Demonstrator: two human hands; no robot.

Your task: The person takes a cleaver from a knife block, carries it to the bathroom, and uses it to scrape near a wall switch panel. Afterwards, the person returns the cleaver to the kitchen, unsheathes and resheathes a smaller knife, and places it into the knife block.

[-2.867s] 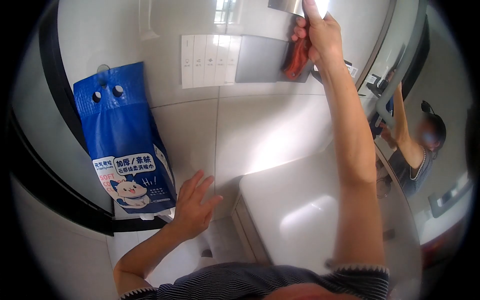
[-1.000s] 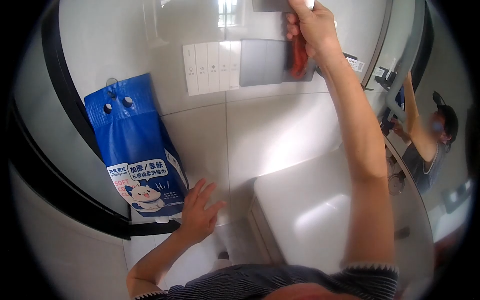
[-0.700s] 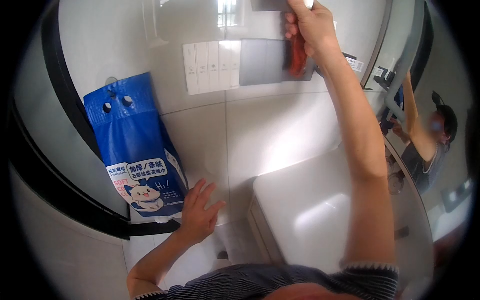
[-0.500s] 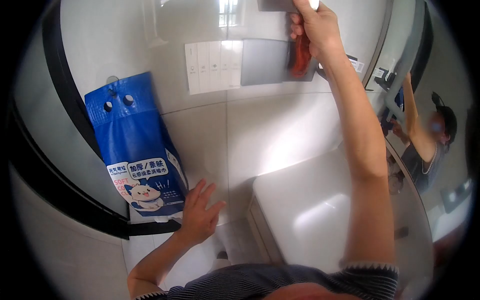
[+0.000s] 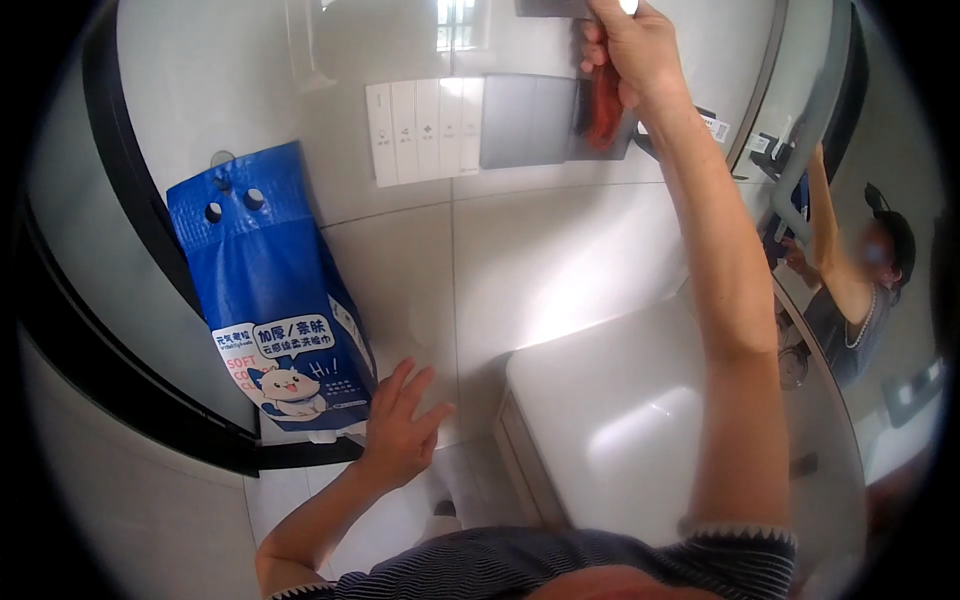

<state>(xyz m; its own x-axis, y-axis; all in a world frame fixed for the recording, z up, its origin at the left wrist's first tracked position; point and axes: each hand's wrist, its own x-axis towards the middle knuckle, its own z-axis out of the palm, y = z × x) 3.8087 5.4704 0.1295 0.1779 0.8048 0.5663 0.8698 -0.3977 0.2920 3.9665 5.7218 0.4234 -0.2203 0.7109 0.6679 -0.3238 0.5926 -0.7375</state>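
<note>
My right hand (image 5: 635,50) is raised at the top of the view, its fingers wrapped round a reddish-brown, handle-like object (image 5: 604,112) whose lower end hangs below the fist. Its exact kind is unclear. Beside the fist, at the upper edge, a flat grey piece (image 5: 550,8) is partly cut off; whether it joins the held object cannot be made out. My left hand (image 5: 402,430) has its fingers spread, close to the lower right corner of a blue bag of face towels (image 5: 265,270). The bag hangs from a wall hook (image 5: 222,160).
A white switch panel (image 5: 422,132) and grey panels (image 5: 525,120) sit on the tiled wall behind the right hand. Below is a white countertop (image 5: 610,430). A mirror (image 5: 840,300) on the right reflects a person. A black door frame (image 5: 130,350) stands left.
The view has shifted very slightly. Both hands and the hanging bag stay nearly where they were.
</note>
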